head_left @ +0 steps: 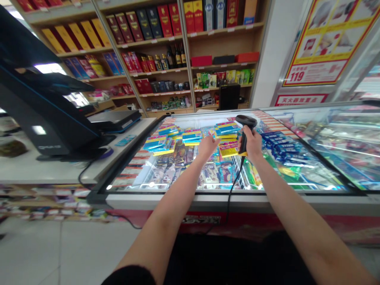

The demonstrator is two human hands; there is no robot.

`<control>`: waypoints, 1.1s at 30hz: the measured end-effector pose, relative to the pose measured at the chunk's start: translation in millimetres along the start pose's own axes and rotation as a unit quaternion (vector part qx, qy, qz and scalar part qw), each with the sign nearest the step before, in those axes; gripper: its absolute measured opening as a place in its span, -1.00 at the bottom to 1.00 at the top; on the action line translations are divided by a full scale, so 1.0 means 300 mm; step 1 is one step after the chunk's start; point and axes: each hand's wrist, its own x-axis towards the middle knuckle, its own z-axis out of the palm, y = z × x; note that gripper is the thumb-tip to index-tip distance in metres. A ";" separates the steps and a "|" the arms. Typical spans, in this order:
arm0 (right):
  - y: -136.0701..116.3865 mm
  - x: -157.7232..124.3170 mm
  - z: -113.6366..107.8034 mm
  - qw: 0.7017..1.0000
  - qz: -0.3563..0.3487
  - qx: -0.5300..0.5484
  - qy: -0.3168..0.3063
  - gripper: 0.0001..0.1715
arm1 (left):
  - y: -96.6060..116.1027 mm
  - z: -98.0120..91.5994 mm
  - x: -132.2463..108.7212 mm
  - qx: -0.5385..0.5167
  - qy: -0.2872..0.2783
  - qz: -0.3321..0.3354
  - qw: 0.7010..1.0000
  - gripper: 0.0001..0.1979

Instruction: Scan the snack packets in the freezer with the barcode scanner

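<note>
In my right hand is a black handheld barcode scanner with yellow at the foot of its handle, held upright by the grip. Its black cable runs down over the front of the chest freezer. My left hand is closed, thumb and fingers drawn together, at the left edge of a yellow and pink pack. Whether it grips that pack I cannot make out. Around my hands are stacks of blue and yellow packs and, to the right, dark blue packs.
On the left, a counter bears a black checkout terminal and a flat scale. Shelves of boxes and bottles stand behind the freezer. Another glass-topped freezer section adjoins on the right. A cable hangs off the counter.
</note>
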 end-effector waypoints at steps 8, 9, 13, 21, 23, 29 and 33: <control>0.000 -0.024 0.035 0.999 0.025 -0.014 -0.038 -0.55 | -0.204 -0.160 0.054 -0.034 0.223 -0.075 0.971 -0.84; 0.000 -0.029 0.048 0.998 0.031 -0.019 -0.047 -0.54 | -0.227 -0.171 0.056 -0.027 0.232 -0.074 0.970 -0.83; 0.005 -0.047 0.114 0.993 0.060 -0.030 -0.094 -0.51 | -0.284 -0.193 0.057 0.010 0.186 -0.102 0.977 -0.65; 0.044 -0.079 0.258 0.974 0.153 -0.075 -0.151 -0.58 | -0.322 -0.193 0.086 -0.013 0.056 -0.162 0.985 -0.48; 0.056 -0.093 0.274 0.971 0.164 -0.078 -0.157 -0.59 | -0.332 -0.190 0.097 -0.030 0.066 -0.162 0.984 -0.57; 0.072 -0.109 0.262 0.969 0.174 -0.069 -0.163 -0.63 | -0.365 -0.157 0.134 -0.153 0.095 -0.168 0.969 -0.74; 0.061 -0.110 0.252 0.969 0.183 -0.058 -0.159 -0.64 | -0.371 -0.155 0.146 -0.289 0.134 -0.187 0.929 -0.75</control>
